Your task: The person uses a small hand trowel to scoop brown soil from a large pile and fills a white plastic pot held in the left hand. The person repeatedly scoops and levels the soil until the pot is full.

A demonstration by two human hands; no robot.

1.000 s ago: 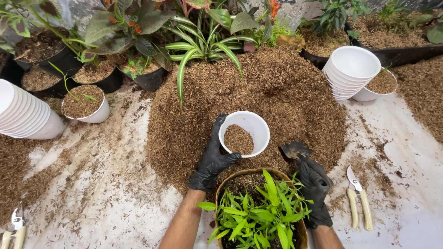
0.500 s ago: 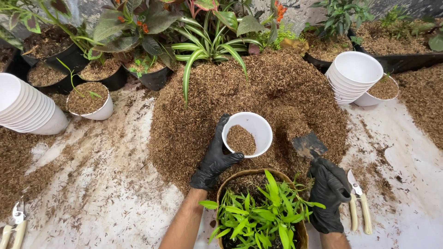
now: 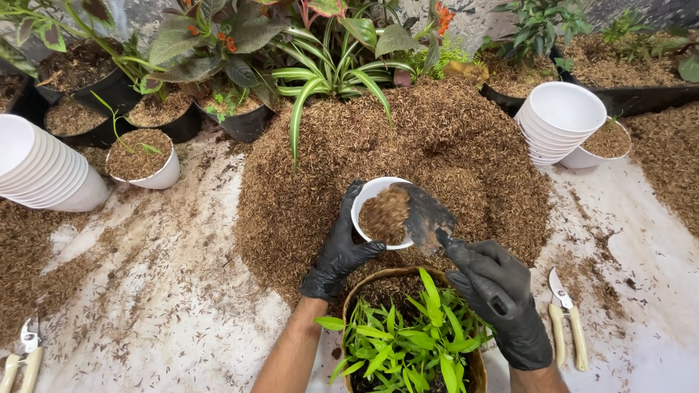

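A pale floor (image 3: 182, 320) is lying under scattered brown mulch, lit evenly by daylight. Far off, a mottled grey wall (image 3: 466, 11) is showing behind leafy potted plants (image 3: 240, 44).

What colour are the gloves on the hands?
Black, on both the left hand and right hand; head view.

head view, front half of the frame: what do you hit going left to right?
Pruning shears on the left → left hand → small white pot held by it → trowel → right hand → pruning shears on the right.
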